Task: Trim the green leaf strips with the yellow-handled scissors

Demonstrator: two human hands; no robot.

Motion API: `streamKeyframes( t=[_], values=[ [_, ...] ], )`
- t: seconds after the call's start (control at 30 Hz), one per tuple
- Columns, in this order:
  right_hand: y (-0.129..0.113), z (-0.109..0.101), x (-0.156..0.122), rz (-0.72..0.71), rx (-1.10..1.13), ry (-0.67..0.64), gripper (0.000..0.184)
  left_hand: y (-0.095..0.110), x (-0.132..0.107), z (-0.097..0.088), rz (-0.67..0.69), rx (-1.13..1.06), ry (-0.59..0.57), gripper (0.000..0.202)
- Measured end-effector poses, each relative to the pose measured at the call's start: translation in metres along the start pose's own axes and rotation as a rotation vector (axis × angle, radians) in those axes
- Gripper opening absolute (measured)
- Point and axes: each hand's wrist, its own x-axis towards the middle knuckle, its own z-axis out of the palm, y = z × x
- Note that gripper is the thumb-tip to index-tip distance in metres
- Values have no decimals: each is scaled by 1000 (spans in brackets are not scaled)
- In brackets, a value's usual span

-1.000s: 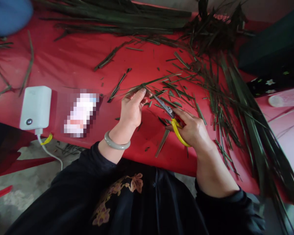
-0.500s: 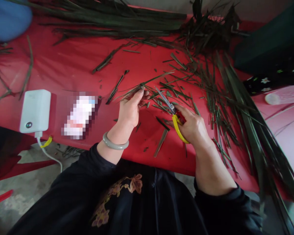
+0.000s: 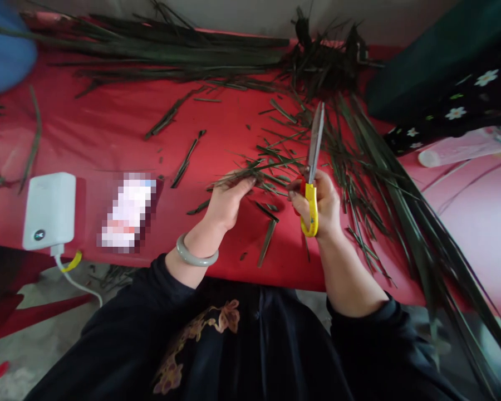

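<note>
My left hand (image 3: 227, 201), with a pale bangle (image 3: 194, 256) on its wrist, pinches a small piece woven from green leaf strips (image 3: 254, 166). Thin strip ends stick out from it on both sides. To its right, my right hand (image 3: 323, 203) is closed round scissors (image 3: 311, 209) with yellow and red handles. Their blades look closed and point away from me, clear of the woven piece. Cut leaf scraps (image 3: 267, 242) lie on the red table (image 3: 217, 223) beneath and between both hands.
Long leaf strips (image 3: 183, 53) lie along the back and down the right side (image 3: 384, 150). A white power bank (image 3: 50, 209) and a blurred phone (image 3: 127, 214) lie at left. A plastic bottle (image 3: 455, 151) and a flower-patterned dark cloth (image 3: 459, 111) are at right.
My right hand has turned the scissors upright, from pointing at the woven piece to pointing away from me. The left hand has lowered slightly, still holding the piece. The view has shifted a little.
</note>
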Motion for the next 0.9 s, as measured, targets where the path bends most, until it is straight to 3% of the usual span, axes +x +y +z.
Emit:
streamKeyframes(
  t=[0.13,0.3,0.47,0.7,0.9],
  values=[
    [-4,5,0,15,71,7,48,-3,-3,1,1,-11,-29,14],
    [-32,11,-4,48,89,-35,51,-2,-1,1,16,38,-77,15],
    [-52,26,2,66,65,15,46,-1,-2,2,95,-19,-87,32],
    [-38,43,13,85,211,-60,37,-4,-6,-3,123,172,-120,30],
    [-28,35,15,143,318,-96,36,-6,-5,-6,127,276,-173,25]
  ],
)
